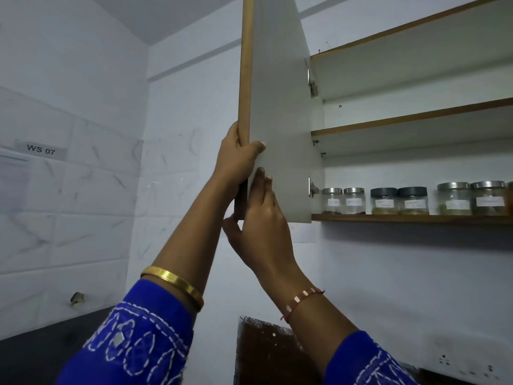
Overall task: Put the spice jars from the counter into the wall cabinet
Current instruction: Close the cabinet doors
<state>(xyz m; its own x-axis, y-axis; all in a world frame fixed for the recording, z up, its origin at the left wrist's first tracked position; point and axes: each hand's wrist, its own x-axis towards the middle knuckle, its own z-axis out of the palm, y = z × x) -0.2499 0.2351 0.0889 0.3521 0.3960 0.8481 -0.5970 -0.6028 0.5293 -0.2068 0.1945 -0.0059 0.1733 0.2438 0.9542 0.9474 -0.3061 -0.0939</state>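
We see both hands on cabinet door (280,112), free edge, near bottom corner. Left hand (236,159) curled round door edge; right hand (261,218) fingers straight along inner face, thumb under bottom edge. Spice jars (413,200) lined along front edge of bottom shelf (410,218). We judge stowing done; only door closing left.
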